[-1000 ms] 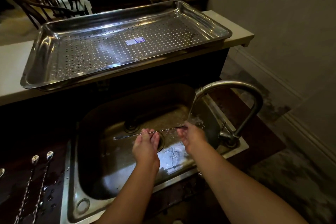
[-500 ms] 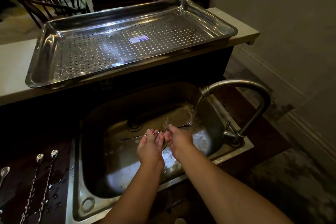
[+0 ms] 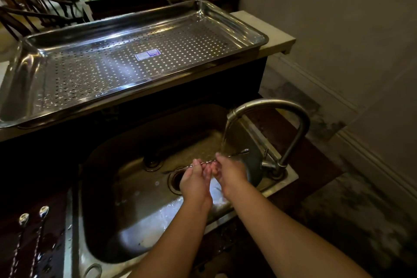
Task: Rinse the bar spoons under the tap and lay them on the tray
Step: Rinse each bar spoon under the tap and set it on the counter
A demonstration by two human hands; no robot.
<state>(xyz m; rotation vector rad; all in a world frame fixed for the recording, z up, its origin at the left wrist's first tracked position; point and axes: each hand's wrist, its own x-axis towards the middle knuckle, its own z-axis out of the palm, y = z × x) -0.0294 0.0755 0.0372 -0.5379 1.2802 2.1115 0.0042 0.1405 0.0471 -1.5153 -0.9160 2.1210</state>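
A: What's nearest, down by the left forearm?

B: Two bar spoons wait on the dark wet counter, bowls up: one [image 3: 23,219], the other [image 3: 44,211] just beside it, both well apart from the hands.

A: And the hands themselves?

B: Both are over the steel sink [image 3: 101,221], almost touching each other. The left hand [image 3: 195,179] and right hand [image 3: 228,171] have their fingers curled round the twisted stem of a bar spoon [image 3: 242,152]. How tight the hold is, I can't tell. Its bowl sticks out past the right hand, toward the tap's base.

A: Is it in the water?

B: The stream from the gooseneck tap [image 3: 270,104] drops just beyond the right hand's fingers, about onto the stem.

A: How would you finish the rinse well?

B: I'd roll the stem between the fingertips so water reaches the twist grooves, then slide the bowl under the stream. It looks slippery, so keep one hand firmly pinching.

A: Then?

B: Beyond the hands, up on the ledge, the perforated steel tray [image 3: 29,70] holds no spoons yet.
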